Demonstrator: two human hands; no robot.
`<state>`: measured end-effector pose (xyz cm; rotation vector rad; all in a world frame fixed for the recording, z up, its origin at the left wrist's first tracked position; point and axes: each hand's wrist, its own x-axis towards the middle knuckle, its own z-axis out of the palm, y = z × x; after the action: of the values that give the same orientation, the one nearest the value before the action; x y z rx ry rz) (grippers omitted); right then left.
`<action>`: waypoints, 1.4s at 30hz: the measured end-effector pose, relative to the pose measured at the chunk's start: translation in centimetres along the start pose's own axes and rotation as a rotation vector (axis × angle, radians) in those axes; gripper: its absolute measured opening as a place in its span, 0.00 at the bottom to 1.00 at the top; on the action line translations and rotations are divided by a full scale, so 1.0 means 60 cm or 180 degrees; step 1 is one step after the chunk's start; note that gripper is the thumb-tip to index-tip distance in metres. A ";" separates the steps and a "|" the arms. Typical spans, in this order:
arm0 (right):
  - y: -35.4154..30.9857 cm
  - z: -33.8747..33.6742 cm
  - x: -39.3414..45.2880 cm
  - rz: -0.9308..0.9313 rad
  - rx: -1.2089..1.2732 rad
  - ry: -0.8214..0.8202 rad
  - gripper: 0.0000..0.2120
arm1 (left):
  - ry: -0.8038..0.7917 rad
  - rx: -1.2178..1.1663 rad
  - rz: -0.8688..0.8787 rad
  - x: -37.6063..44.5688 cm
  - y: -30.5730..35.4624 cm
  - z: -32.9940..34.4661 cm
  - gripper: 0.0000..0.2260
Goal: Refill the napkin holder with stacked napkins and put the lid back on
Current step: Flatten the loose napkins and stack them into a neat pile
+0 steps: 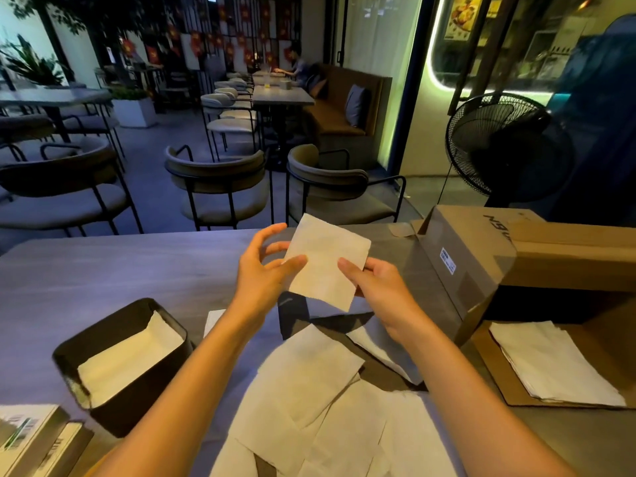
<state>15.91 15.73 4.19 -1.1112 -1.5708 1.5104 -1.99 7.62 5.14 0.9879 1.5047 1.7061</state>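
Napkin holder [120,363] lidless, napkins inside, both hands' fingers [292,261] pinching one napkin [327,261]

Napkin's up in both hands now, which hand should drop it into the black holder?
Left, probably. The left hand already pinches the napkin, and the open holder sits on the person's left. The right hand would have to cross over the left forearm.

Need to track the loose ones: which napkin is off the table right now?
The folded napkin held up between the left hand and right hand; the other napkins lie flat on the table, in the holder, or on cardboard.
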 end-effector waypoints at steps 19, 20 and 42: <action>0.085 -0.014 0.087 -0.0576 -0.1852 0.0556 0.17 | -0.0181 0.2178 -0.0120 0.036 -0.104 0.038 0.37; 0.084 -0.014 0.085 -0.0571 -0.1904 0.0551 0.17 | -0.0179 0.2265 -0.0081 0.035 -0.103 0.039 0.37; 0.006 -0.055 -0.057 0.0043 -0.3599 -0.0380 0.07 | -0.0269 0.3037 0.0709 -0.047 -0.074 0.016 0.18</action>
<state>20.34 13.93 4.41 -1.5916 -2.5927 0.5965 0.19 6.26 0.48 1.7138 2.2612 0.9948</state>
